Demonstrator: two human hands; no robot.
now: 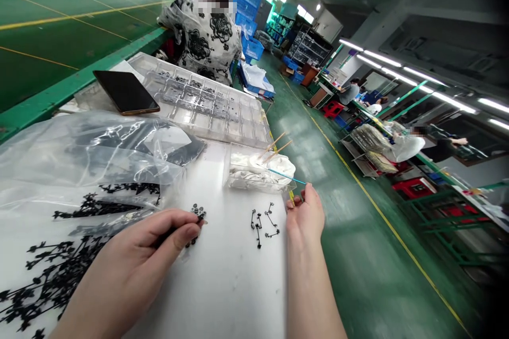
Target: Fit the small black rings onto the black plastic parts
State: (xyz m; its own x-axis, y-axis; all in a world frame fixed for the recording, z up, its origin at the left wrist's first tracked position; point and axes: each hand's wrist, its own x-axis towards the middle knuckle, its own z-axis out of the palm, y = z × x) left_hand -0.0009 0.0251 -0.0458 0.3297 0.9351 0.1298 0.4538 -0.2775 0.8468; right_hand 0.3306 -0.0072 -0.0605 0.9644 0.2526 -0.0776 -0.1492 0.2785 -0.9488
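My left hand (155,254) is closed in a pinch on a small black part (201,217), mostly hidden by the fingertips. Right by those fingertips lie small round black pieces (195,208) on the white work surface (226,275). My right hand (307,217) grips a thin blue stick (287,175) by its end. The stick's far tip reaches the white, cream-like mass (258,172) inside a clear plastic box (238,186). Between the hands, several short black rod-shaped parts (258,230) with knobbed ends lie loose.
Black branched parts (59,270) and a clear plastic bag (87,153) cover the left side. Wooden sticks (280,149) lean in the box. Behind are a compartment tray (199,103), a phone (125,92) and a seated person (207,37). The green floor (358,254) drops away right.
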